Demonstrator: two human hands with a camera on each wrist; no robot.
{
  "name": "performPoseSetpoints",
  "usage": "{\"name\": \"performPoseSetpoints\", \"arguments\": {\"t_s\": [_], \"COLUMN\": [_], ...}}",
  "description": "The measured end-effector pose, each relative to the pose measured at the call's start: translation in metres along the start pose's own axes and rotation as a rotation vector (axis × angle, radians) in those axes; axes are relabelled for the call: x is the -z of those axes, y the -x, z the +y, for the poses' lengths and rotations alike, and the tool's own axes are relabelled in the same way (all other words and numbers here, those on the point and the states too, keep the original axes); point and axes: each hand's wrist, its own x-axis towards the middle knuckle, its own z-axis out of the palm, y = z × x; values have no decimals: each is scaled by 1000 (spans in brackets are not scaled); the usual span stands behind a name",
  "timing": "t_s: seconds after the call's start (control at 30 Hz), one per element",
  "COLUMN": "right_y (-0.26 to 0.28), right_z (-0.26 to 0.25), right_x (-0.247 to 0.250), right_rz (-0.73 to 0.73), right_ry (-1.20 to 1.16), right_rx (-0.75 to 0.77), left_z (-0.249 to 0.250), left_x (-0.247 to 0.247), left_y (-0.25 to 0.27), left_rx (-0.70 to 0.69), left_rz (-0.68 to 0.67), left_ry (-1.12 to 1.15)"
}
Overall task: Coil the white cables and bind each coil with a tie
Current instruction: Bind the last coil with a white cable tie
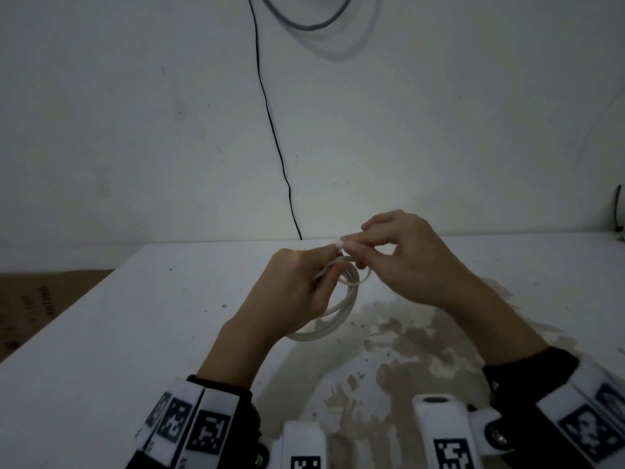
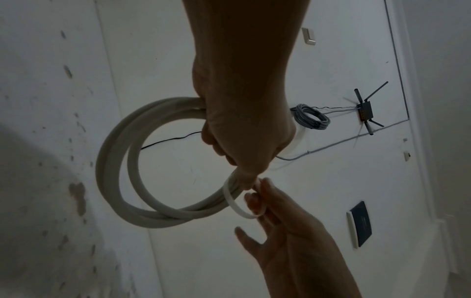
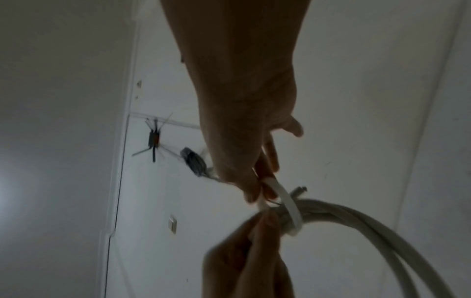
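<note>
A white cable coil (image 1: 341, 311) hangs above the white table (image 1: 135, 333), held up in the air. My left hand (image 1: 297, 286) grips the coil's top, fingers curled round its strands (image 2: 158, 106). A flat white tie (image 2: 233, 201) loops round the strands beside that grip. My right hand (image 1: 399, 252) pinches the tie's end between thumb and forefinger, just right of the left hand. In the right wrist view the tie (image 3: 288, 203) wraps the coil (image 3: 356, 219), with a cable end (image 3: 299, 190) sticking out beside it.
A thin black wire (image 1: 270, 120) runs down the wall to the table's back edge. A grey cable bundle (image 2: 311, 117) and a black router (image 2: 364, 108) hang on the wall. The table's near part has a worn, stained patch (image 1: 389, 350). A cardboard box (image 1: 33, 299) lies at the left.
</note>
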Motion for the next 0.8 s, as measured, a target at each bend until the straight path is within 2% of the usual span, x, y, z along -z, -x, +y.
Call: {"name": "performPoseSetpoints", "arguments": {"t_s": [0.03, 0.1, 0.3, 0.47, 0.6, 0.8], "right_y": [0, 0, 0, 5, 5, 3], "right_z": [0, 3, 5, 3, 1, 5], "right_x": [6, 14, 19, 37, 44, 35], "right_rz": [-62, -79, -137, -265, -338, -234], "right_ry": [-90, -193, -341, -460, -487, -667], "right_rx": [-92, -205, -330, -232, -155, -157], "left_z": [0, 3, 11, 20, 30, 37], "left_x": [0, -2, -3, 5, 17, 25], "left_y": [0, -1, -1, -2, -7, -7], "left_rx": [-1, -10, -44, 7, 24, 40], "left_rz": [-6, -40, -97, -88, -131, -193], "left_ry": [10, 36, 91, 276, 415, 493]}}
